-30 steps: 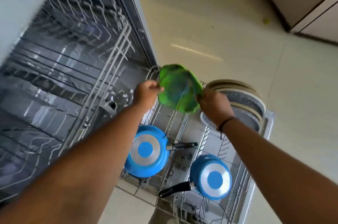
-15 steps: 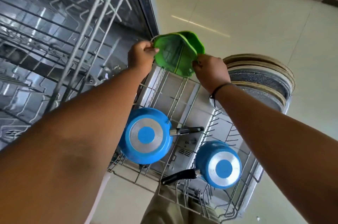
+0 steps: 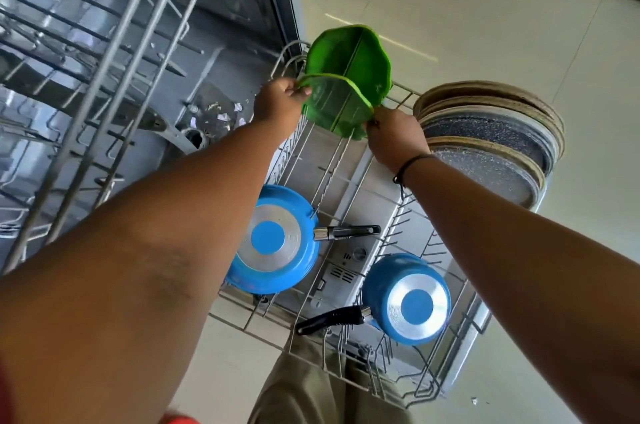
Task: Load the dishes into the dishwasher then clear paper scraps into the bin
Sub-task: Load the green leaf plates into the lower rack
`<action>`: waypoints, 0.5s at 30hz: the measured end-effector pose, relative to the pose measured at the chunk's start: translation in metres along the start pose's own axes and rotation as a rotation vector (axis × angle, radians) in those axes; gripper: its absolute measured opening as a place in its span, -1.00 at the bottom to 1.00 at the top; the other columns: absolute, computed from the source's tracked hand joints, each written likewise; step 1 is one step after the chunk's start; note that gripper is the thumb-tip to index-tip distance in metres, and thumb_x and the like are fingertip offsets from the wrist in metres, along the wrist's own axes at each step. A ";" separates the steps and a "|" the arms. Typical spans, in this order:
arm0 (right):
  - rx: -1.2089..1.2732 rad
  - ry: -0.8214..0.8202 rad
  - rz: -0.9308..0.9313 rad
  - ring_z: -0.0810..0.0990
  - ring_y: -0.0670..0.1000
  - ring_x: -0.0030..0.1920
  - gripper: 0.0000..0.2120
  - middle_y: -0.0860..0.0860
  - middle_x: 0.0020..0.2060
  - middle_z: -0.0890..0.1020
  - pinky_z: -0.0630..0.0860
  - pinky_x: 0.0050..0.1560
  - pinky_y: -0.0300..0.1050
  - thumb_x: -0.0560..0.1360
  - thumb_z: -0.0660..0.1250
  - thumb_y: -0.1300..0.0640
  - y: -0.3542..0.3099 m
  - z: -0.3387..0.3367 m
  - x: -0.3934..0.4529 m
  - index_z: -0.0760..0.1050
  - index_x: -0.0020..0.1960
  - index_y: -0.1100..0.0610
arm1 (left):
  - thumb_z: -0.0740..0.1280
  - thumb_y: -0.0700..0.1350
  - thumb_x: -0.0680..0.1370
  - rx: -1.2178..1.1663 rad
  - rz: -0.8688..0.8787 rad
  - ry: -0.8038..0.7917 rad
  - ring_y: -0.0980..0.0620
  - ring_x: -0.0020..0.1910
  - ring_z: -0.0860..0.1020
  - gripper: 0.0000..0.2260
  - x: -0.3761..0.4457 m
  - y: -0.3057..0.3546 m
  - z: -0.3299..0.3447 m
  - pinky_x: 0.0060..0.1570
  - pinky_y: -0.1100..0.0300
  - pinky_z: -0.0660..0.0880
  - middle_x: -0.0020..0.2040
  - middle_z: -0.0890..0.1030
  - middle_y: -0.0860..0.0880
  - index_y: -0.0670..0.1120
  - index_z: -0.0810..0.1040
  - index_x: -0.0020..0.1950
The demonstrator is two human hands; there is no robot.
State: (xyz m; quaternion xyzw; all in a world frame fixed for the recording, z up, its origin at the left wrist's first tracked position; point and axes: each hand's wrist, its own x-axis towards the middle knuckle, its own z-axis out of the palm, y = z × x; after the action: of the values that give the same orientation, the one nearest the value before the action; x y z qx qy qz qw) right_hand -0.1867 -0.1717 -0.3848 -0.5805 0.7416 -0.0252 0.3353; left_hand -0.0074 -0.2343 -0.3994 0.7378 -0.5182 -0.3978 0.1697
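Two green leaf-shaped plastic plates [image 3: 346, 77], one partly hidden behind the other, standing at the far end of the pulled-out grey wire dishwasher rack [image 3: 349, 178]. Left hand [image 3: 278, 103] and right hand [image 3: 394, 136] pinched shut on the front plate's two edges. Nearby in the rack: round speckled plates [image 3: 491, 133], blue frying pan [image 3: 273, 240], blue saucepan [image 3: 408, 299], both upside down. Small white scraps [image 3: 221, 114] on the dishwasher floor, hard to make out.

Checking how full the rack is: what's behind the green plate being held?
Behind the held green plate stands a second green plate, upright at the lower rack's far end. Its lower part is covered, so its slot can't be seen.
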 end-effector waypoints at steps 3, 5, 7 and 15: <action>0.190 0.023 0.010 0.56 0.19 0.10 -0.61 0.14 0.14 0.61 0.46 0.00 -0.10 0.55 0.20 0.12 0.006 0.002 -0.011 0.40 0.38 0.05 | 0.37 0.03 0.52 -0.015 -0.017 -0.066 -0.05 0.21 0.55 -0.56 -0.009 -0.002 0.001 0.20 0.12 0.47 0.25 0.58 -0.10 -0.12 0.47 0.35; 0.249 0.031 0.012 0.58 0.16 0.12 -0.53 0.10 0.18 0.60 0.50 0.08 -0.07 0.53 0.23 0.14 0.013 0.004 -0.026 0.32 0.43 -0.01 | 0.33 0.08 0.55 0.026 -0.053 -0.093 -0.07 0.34 0.43 -0.43 -0.028 -0.007 0.001 0.32 0.10 0.36 0.41 0.43 -0.10 -0.09 0.27 0.49; 0.264 -0.008 0.036 0.57 0.18 0.16 -0.49 0.14 0.22 0.57 0.52 0.18 0.06 0.54 0.23 0.14 0.023 0.006 -0.047 0.22 0.46 -0.04 | 0.27 0.09 0.58 0.107 -0.098 -0.102 -0.10 0.42 0.32 -0.40 -0.054 -0.017 0.004 0.35 0.10 0.28 0.49 0.30 -0.12 -0.08 0.16 0.53; -0.152 -0.305 -0.063 0.49 0.15 0.27 -0.43 0.14 0.32 0.48 0.43 0.25 0.01 0.58 0.20 0.04 0.076 0.012 -0.165 0.08 0.52 0.00 | 0.26 0.11 0.57 0.279 -0.123 -0.276 -0.11 0.43 0.31 -0.38 -0.228 -0.086 0.014 0.36 0.05 0.26 0.47 0.31 -0.18 -0.14 0.16 0.52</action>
State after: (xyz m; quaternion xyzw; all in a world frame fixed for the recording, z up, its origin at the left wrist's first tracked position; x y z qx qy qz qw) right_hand -0.2282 0.0021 -0.3491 -0.6242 0.6634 0.1088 0.3980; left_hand 0.0023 0.0074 -0.3714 0.7228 -0.5408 -0.4291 -0.0316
